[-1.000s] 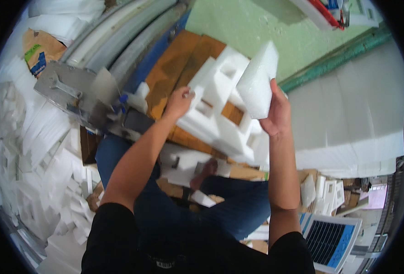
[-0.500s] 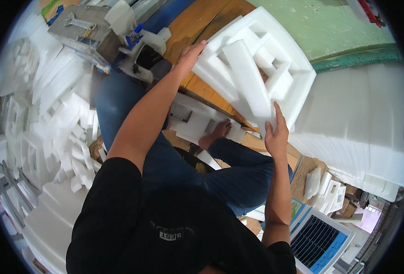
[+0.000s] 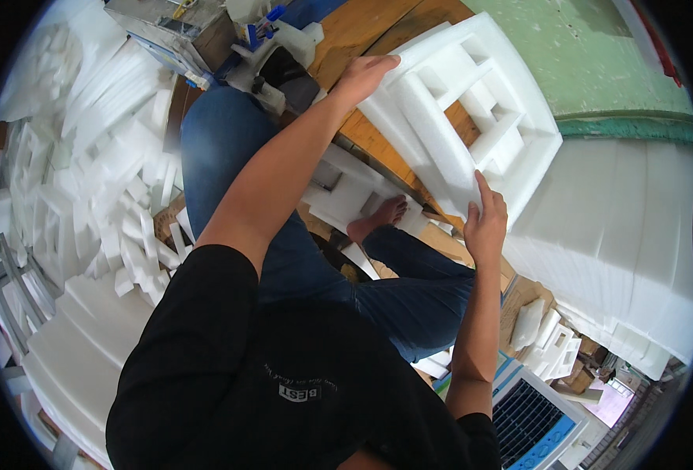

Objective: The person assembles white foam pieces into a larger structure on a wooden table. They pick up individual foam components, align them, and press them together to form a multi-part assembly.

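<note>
The white foam insert, a frame with open cut-outs, lay flatter over the wooden tabletop than a second earlier, when it was held up on edge. The left hand pressed flat on the insert's far corner, fingers spread; the right hand gripped its near edge. Below the insert, smaller foam pieces lay by a bare foot.
</note>
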`<action>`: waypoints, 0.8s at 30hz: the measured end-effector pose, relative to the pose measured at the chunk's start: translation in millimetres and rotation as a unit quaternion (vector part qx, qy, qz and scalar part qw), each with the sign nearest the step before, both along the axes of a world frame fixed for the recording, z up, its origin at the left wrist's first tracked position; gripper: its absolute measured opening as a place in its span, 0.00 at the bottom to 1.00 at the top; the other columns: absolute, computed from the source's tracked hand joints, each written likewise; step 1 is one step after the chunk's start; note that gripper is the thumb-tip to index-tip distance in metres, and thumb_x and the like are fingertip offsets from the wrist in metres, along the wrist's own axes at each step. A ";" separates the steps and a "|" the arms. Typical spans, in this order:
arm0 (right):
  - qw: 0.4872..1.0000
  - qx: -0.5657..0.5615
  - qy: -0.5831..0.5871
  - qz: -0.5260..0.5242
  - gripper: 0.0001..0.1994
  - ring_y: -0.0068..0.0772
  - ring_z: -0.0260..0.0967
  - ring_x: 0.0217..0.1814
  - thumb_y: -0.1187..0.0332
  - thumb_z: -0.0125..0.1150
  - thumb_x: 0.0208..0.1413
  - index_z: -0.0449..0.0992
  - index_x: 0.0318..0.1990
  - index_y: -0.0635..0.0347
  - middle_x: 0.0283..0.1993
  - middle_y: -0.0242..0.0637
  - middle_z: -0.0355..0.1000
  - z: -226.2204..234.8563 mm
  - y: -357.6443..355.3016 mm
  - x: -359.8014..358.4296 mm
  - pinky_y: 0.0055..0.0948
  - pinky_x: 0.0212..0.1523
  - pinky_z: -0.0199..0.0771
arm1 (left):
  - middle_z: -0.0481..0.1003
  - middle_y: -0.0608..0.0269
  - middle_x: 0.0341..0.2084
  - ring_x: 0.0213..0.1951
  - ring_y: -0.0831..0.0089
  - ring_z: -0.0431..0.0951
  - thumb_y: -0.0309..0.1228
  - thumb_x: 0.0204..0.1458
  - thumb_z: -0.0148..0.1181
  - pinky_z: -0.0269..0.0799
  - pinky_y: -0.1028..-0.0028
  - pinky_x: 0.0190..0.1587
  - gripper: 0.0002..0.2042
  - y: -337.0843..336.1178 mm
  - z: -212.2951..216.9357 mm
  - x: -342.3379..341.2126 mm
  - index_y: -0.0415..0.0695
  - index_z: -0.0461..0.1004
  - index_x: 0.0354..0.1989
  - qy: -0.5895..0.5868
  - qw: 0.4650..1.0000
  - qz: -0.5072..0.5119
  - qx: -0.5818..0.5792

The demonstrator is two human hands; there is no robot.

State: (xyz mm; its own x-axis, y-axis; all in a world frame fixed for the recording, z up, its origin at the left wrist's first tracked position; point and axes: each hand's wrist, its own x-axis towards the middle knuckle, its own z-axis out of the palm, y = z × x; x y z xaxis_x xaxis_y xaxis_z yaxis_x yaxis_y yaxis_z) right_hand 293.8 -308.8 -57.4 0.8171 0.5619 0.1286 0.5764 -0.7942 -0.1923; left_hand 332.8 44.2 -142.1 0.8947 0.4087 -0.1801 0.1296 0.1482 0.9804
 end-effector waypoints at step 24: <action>0.995 -0.086 -0.027 -0.052 0.33 0.51 0.73 0.48 0.80 0.59 0.55 0.73 0.69 0.39 0.45 0.49 0.73 -8.3 14.4 17.5 0.47 0.53 0.73 | 0.82 0.52 0.50 0.54 0.63 0.80 0.54 0.59 0.62 0.71 0.68 0.58 0.30 -4.1 -19.3 8.4 0.41 0.80 0.58 -0.043 0.997 0.031 0.053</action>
